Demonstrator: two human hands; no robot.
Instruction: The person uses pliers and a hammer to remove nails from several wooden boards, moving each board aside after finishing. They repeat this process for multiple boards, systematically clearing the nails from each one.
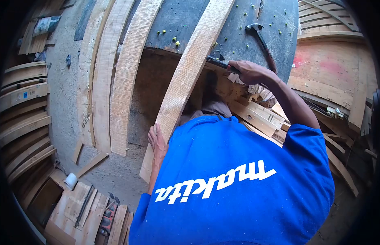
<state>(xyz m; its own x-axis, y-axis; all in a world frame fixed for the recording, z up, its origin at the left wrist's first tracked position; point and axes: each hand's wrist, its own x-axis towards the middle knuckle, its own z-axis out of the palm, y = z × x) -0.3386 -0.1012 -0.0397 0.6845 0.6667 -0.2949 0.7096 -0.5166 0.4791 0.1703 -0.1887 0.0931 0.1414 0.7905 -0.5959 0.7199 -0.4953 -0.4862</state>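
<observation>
A long, pale wooden plank (186,77) runs at a slant from the dark tabletop (173,24) down toward my body. My left hand (158,143) grips its left edge near the lower end, with the fingers along the side. In my right hand (250,72) is a dark-handled tool (222,64), its far end close to the plank's right edge. The exact kind of tool does not show. A claw hammer (261,38) lies on the tabletop beyond my right hand.
Several long boards (128,77) lean side by side at the left of the table. Wood offcuts (259,116) lie below my right arm. Stacked planks (24,94) line the far left, and a white cup-like container (71,181) stands at lower left. A plywood surface (328,69) is at right.
</observation>
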